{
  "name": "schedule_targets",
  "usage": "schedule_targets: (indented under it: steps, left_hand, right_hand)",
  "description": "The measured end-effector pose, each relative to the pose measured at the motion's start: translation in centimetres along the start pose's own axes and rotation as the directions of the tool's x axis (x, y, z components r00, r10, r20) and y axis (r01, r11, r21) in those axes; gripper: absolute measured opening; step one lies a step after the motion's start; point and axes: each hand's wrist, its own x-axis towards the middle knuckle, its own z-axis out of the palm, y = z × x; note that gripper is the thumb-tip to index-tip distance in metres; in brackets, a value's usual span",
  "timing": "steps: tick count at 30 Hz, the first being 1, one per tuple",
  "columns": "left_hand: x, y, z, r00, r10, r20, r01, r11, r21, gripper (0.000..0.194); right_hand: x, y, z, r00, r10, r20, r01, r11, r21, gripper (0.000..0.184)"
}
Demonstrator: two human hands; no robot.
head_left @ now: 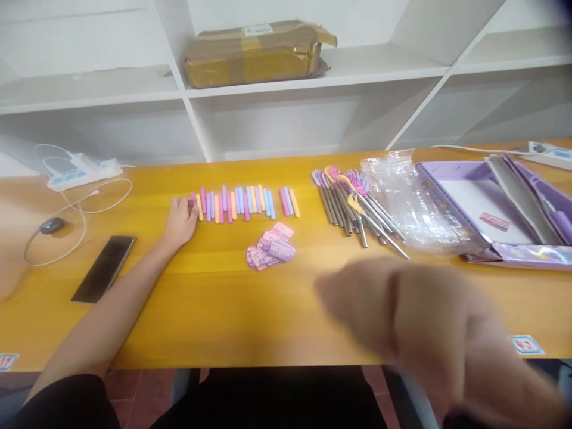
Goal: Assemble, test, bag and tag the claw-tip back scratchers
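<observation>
My left hand (182, 221) rests on the table at the left end of an uneven row of small pink, purple, blue and yellow sticks (233, 205). Its fingers are closed around a pink stick (193, 199), mostly covered by the fingertips. Close to the camera, my right hand (402, 316) is raised over the table's right front, badly smeared by motion; whether it holds anything is unclear. Between the hands lies a loose pile of pink and purple printed cards (270, 247). Metal back scratchers (353, 205) with colourful hand-shaped heads are heaped beyond my right hand.
Clear plastic bags (420, 208) lie beside a purple open box (496, 247) at right. A dark phone (103, 268), white cable (84, 223), black mouse-like object (52, 225) and power strip (84, 174) are at left. A cardboard box (254, 53) sits on the white shelf (379, 64).
</observation>
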Motion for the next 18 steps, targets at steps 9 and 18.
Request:
schedule_targets:
  steps: [9, 18]
  left_hand:
    - [0.0, 0.1, 0.0, 1.0, 0.003, 0.005, -0.003, 1.0, 0.006, 0.04]
    - [0.2, -0.1, 0.1, 0.999, 0.034, 0.006, -0.034, 0.999, 0.04, 0.042]
  right_hand:
    - [5.2, 14.4, -30.1, 0.908, 0.191, -0.373, -0.391, 0.065, -0.918, 0.047]
    - [-1.1, 21.6, -34.1, 0.863, 0.293, -0.412, -0.442, 0.04, -0.896, 0.041]
